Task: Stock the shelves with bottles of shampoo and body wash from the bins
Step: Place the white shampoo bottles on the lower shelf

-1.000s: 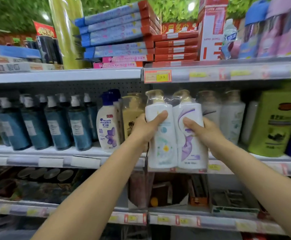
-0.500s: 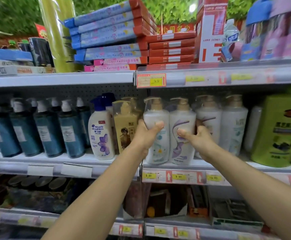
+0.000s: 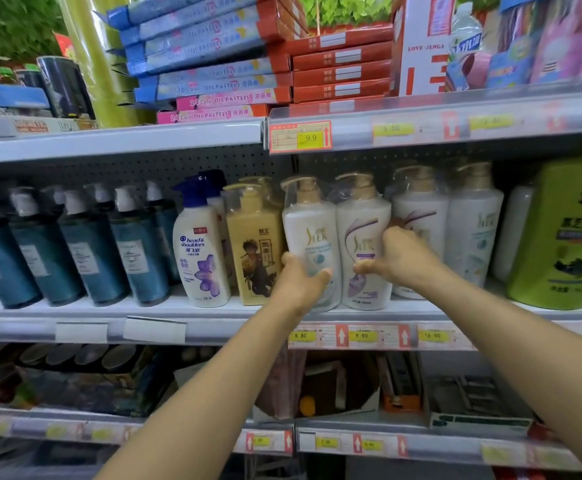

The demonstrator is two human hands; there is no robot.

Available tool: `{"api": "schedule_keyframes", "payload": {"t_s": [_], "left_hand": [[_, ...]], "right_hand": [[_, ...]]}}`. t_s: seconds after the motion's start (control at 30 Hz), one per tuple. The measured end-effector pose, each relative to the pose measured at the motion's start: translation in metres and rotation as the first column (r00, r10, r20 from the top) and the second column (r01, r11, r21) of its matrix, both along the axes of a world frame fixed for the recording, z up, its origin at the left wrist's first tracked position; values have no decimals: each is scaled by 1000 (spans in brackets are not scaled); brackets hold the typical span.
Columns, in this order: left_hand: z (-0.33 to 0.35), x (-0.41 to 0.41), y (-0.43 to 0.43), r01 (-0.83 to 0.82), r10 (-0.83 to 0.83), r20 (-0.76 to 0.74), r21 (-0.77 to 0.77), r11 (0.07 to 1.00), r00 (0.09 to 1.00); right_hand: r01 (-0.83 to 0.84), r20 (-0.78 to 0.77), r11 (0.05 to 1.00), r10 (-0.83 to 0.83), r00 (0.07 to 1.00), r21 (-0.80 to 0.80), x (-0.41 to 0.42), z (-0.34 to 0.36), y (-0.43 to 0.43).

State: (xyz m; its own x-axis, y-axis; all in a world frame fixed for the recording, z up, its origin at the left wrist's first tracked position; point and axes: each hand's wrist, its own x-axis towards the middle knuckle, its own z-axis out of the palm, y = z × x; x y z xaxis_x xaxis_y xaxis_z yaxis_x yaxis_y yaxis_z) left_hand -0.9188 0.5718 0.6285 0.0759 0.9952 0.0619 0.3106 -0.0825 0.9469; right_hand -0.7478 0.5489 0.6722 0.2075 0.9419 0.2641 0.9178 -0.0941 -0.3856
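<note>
Left hand (image 3: 300, 282) curled round lower body of teal-label pump bottle (image 3: 308, 233), thumb across front. Right hand (image 3: 398, 259) grips purple-label pump bottle (image 3: 362, 216) from its right side. Both bottles upright on middle shelf (image 3: 213, 311), touching side by side. Yellow bottle (image 3: 253, 244) just left, Head & Shoulders bottle (image 3: 199, 261) beyond it. White pump bottles (image 3: 473, 223) just right, then green jug (image 3: 566, 237).
</note>
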Motion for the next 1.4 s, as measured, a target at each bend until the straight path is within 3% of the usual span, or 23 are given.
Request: {"api": "schedule_keyframes", "payload": {"t_s": [0.1, 0.3, 0.47, 0.6, 0.73, 0.93, 1.17, 1.4], "left_hand": [[-19, 5, -11, -44, 42, 60, 40, 998, 997], [-25, 16, -13, -62, 59, 41, 83, 995, 997], [-18, 14, -11, -42, 44, -33, 59, 997, 998], [-34, 15, -27, -1, 24, -158, 142, 990, 987], [-43, 16, -29, 13, 42, -253, 215, 976, 967], [-30, 19, -4, -10, 48, -248, 152, 988, 968], [-15, 27, 25, -10, -7, -259, -63, 998, 966], [-8, 34, 41, -45, 24, -190, -109, 993, 982]], "right_hand": [[42, 25, 999, -43, 999, 22, -2, -7, -3], [85, -34, 996, -83, 996, 36, -10, -21, -5], [48, -44, 995, -44, 998, 87, -14, -40, -9], [-25, -141, 982, 52, 989, 187, -17, -74, -22], [-60, -157, 983, 88, 984, 176, -24, -90, -21], [-39, -135, 989, 59, 989, 145, -27, -87, -5], [-47, -129, 999, 44, 991, -20, -21, -79, 15], [-77, -105, 993, 67, 992, -91, -13, -70, 26]]}}
